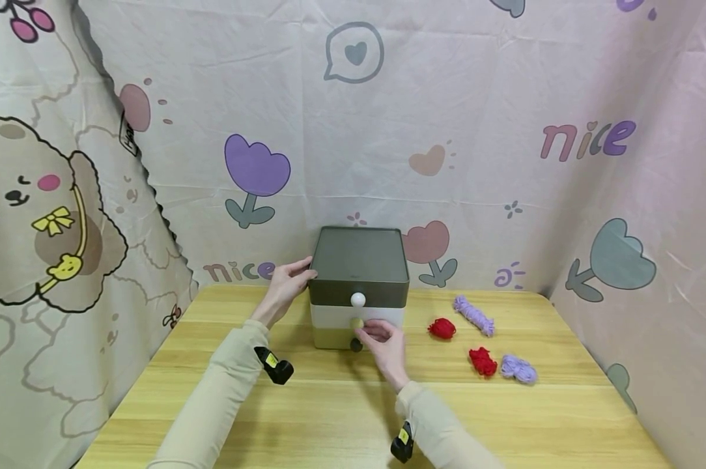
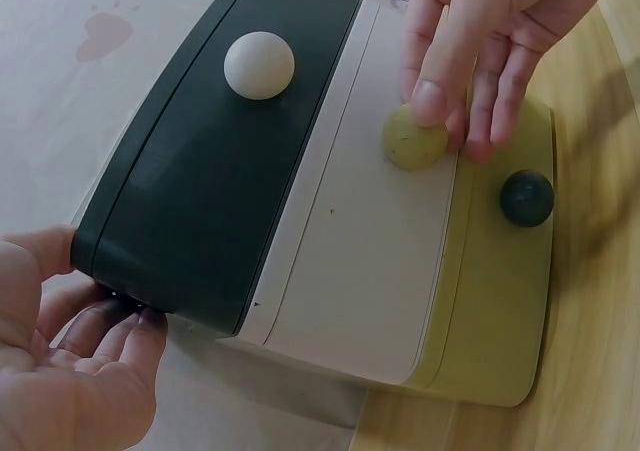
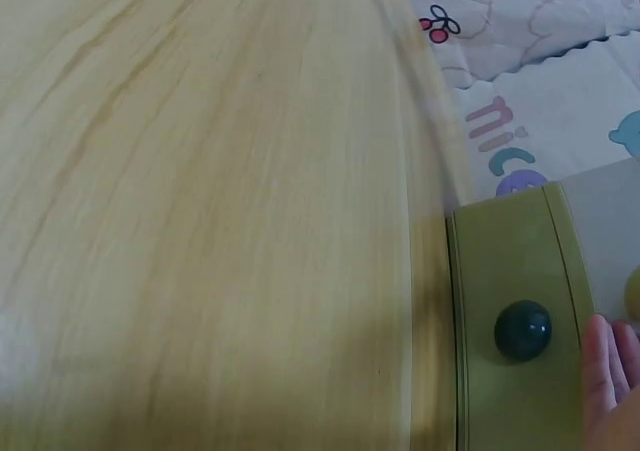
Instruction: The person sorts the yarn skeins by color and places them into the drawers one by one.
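A small three-drawer box (image 1: 361, 257) stands on the table, with a dark grey-green top drawer (image 2: 200, 171), a white middle drawer (image 2: 350, 241) and a yellow-green bottom drawer (image 2: 490, 311). All three fronts sit flush. My left hand (image 1: 284, 286) holds the box at its upper left side, thumb at the top edge and fingers bent against the side. With thumb and fingers, my right hand (image 1: 388, 348) pinches the yellow-green knob (image 2: 408, 149) of the middle drawer. The top drawer bears a white knob (image 2: 259, 66), the bottom one a dark knob (image 3: 522, 331).
Right of the box lie two red yarn bundles (image 1: 442, 328) and two light purple ones, one a long twisted skein (image 1: 473, 316), the other a looser bundle (image 1: 518, 369). A patterned cloth (image 1: 353, 130) hangs behind the wooden table (image 1: 306, 417) and along both sides.
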Demonstrator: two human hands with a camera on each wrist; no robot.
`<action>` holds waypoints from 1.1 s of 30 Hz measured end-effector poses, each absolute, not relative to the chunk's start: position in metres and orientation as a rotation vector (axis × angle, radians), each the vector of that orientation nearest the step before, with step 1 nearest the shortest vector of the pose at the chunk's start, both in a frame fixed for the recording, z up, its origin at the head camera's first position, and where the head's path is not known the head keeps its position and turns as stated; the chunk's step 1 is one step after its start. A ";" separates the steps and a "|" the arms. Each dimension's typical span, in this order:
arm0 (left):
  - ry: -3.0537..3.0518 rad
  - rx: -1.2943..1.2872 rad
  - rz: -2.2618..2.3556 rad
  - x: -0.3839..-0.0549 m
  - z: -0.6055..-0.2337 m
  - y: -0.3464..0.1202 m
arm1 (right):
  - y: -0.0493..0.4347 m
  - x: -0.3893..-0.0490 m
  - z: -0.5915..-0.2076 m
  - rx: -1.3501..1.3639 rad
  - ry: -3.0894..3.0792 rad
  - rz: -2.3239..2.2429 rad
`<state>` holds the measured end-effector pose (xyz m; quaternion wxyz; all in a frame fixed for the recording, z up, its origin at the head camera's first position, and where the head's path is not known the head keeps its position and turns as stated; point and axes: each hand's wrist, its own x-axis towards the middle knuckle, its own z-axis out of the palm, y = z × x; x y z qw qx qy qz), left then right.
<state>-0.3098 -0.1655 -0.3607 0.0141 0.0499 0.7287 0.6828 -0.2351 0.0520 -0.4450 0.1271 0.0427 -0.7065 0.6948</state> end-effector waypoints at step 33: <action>2.279 0.168 2.125 -0.311 -0.362 -0.166 | 0.045 -0.239 -0.447 0.038 -2.024 2.033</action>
